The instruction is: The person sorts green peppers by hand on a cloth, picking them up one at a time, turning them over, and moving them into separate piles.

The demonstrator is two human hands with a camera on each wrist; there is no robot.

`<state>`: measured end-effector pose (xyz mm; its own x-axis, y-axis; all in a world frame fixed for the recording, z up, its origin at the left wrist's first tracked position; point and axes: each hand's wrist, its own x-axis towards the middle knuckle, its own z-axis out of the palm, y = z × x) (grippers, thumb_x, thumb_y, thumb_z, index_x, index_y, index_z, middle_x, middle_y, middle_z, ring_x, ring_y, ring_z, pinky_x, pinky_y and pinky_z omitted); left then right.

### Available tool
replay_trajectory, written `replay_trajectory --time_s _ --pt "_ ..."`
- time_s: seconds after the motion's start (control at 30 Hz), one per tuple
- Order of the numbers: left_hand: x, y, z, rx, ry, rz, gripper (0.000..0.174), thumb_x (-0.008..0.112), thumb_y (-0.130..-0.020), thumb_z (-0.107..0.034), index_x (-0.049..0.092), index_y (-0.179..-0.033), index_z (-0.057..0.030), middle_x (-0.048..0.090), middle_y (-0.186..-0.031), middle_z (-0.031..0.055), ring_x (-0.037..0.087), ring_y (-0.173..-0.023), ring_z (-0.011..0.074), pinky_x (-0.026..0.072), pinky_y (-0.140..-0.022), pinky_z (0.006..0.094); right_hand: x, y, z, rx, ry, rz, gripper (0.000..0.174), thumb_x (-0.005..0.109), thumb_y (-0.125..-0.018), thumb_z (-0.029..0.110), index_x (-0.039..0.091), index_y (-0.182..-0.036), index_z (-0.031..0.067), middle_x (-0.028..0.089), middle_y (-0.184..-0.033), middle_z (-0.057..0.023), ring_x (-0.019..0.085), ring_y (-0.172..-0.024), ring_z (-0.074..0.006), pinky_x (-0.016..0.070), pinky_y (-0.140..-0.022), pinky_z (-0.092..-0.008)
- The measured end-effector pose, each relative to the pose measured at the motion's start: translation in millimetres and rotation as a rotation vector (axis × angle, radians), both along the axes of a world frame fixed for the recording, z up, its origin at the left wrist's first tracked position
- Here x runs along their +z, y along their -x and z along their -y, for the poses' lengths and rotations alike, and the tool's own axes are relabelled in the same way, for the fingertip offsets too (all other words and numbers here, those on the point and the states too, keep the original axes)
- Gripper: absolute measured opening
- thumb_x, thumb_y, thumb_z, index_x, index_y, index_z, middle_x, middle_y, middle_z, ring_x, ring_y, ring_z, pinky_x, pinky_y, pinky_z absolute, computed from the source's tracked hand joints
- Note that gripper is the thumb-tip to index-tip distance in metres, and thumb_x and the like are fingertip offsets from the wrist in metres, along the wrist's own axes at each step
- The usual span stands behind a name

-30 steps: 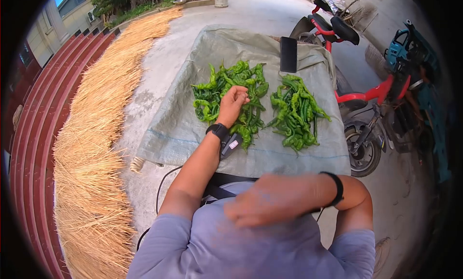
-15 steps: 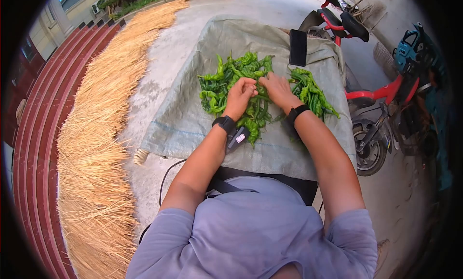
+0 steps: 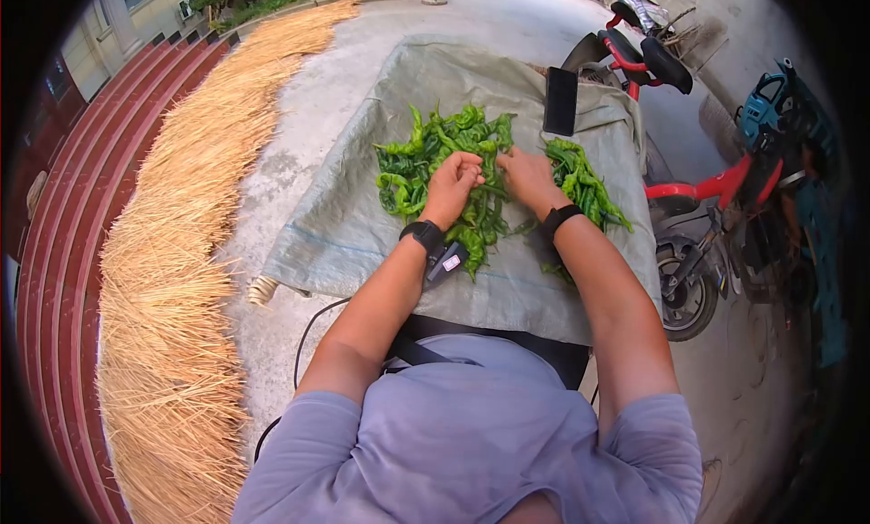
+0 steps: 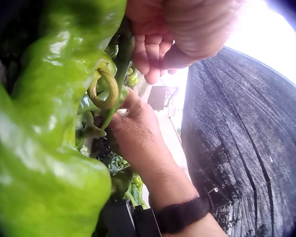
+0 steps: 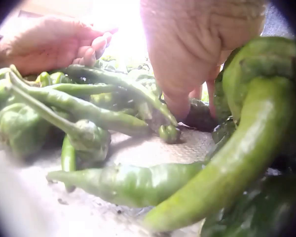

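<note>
A heap of green chili peppers [image 3: 408,161] lies on a grey-green woven sheet [image 3: 331,225], with a second heap of green peppers [image 3: 589,190] to its right. My left hand [image 3: 450,190] hovers over the first heap, fingers loosely curled around nothing, as the left wrist view also shows. Between the two heaps, my right hand [image 3: 533,181] reaches down to the first heap's right edge. Its thumb and fingers pinch a dark green pepper [image 5: 198,117] close to the sheet in the right wrist view. Long curved peppers [image 5: 237,153] lie nearer that camera.
A black phone [image 3: 561,101] lies at the sheet's back right. A red bicycle [image 3: 698,189] stands to the right, near a teal machine [image 3: 761,107]. Dry straw [image 3: 181,279] is spread along the ground at left, beside red steps [image 3: 77,243].
My right hand, blurred in front of the chest a second ago, has moved forward to the first heap and now pinches a pepper there. The left hand has stayed over that heap.
</note>
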<state>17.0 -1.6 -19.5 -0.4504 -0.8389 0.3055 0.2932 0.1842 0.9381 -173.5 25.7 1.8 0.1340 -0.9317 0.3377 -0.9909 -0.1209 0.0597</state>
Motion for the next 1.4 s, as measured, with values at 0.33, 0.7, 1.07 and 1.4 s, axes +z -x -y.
replay_trajectory --time_s 0.33,0.7,1.07,1.4 --pt "-4 1 4 0.066 0.04 0.017 0.016 0.053 -0.099 -0.008 0.057 -0.113 -0.0011 0.062 -0.096 0.0031 0.063 -0.084 0.0098 0.0507 -0.077 0.0244 68 52 -25 -0.557 -0.016 0.223 0.022 0.06 -0.09 0.029 0.062 -0.104 0.0118 0.065 -0.098 -0.0125 0.065 -0.09 -0.0347 0.0501 -0.075 -0.0483" --pt "-3 0 4 0.091 0.041 0.012 0.02 0.052 -0.096 -0.002 0.055 -0.116 0.001 0.061 -0.101 0.0058 0.065 -0.086 0.0119 0.0517 -0.078 0.0254 15 -29 -12 0.115 -0.056 0.412 0.028 0.064 -0.085 0.023 0.066 -0.111 0.0138 0.066 -0.107 -0.0122 0.061 -0.104 -0.0355 0.0499 -0.085 -0.0463" --pt "-1 0 2 0.079 0.026 0.007 0.021 0.051 -0.094 -0.001 0.055 -0.115 0.001 0.06 -0.1 0.006 0.064 -0.085 0.0117 0.051 -0.077 0.0252 11 -4 -12 0.166 -0.245 0.332 0.029 0.066 -0.083 0.019 0.063 -0.11 0.0101 0.065 -0.108 -0.0137 0.06 -0.107 -0.0331 0.0488 -0.086 -0.0443" --pt "-2 0 3 0.1 0.065 0.015 0.023 0.049 -0.09 0.003 0.057 -0.111 0.0016 0.058 -0.101 0.0092 0.065 -0.081 0.0134 0.0521 -0.074 0.0263 26 0 -22 -0.107 -0.099 0.606 0.032 0.069 -0.076 0.024 0.06 -0.101 0.0046 0.067 -0.099 -0.0157 0.064 -0.095 -0.0345 0.0492 -0.08 -0.0434"
